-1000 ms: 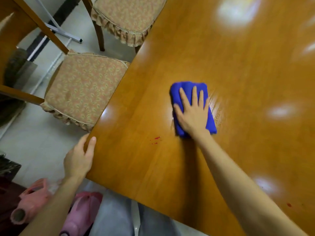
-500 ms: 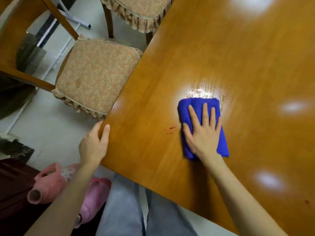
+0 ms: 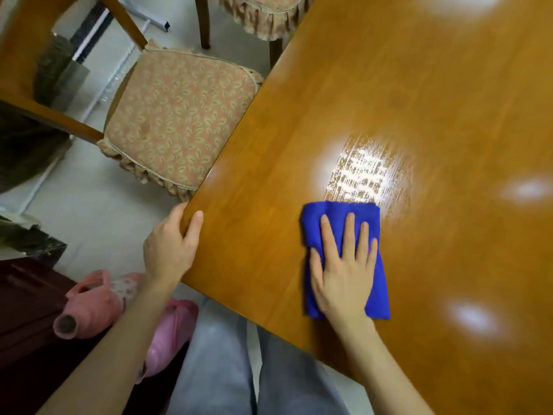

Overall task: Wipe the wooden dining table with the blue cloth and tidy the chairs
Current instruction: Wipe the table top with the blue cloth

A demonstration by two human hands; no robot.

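The folded blue cloth (image 3: 335, 217) lies flat on the glossy wooden dining table (image 3: 419, 100) near its front edge. My right hand (image 3: 342, 265) presses on the cloth with fingers spread flat. Just beyond the cloth, a streaky wet patch (image 3: 359, 172) shines on the wood. My left hand (image 3: 170, 244) grips the table's near left corner, thumb on top. A wooden chair with a patterned cushion (image 3: 179, 115) stands left of the table, partly tucked under its edge. A second cushioned chair (image 3: 263, 16) shows at the top.
Pink slippers (image 3: 101, 301) and my grey trouser legs (image 3: 227, 369) are on the pale tiled floor below the table corner. A dark wooden cabinet (image 3: 27, 310) sits at the lower left. A white metal stand leg (image 3: 149, 19) lies on the floor beyond the chairs.
My right hand has drawn the cloth back toward me, leaving a wet streaked patch behind it. The small red spots on the wood are no longer visible. My left hand stays on the corner.
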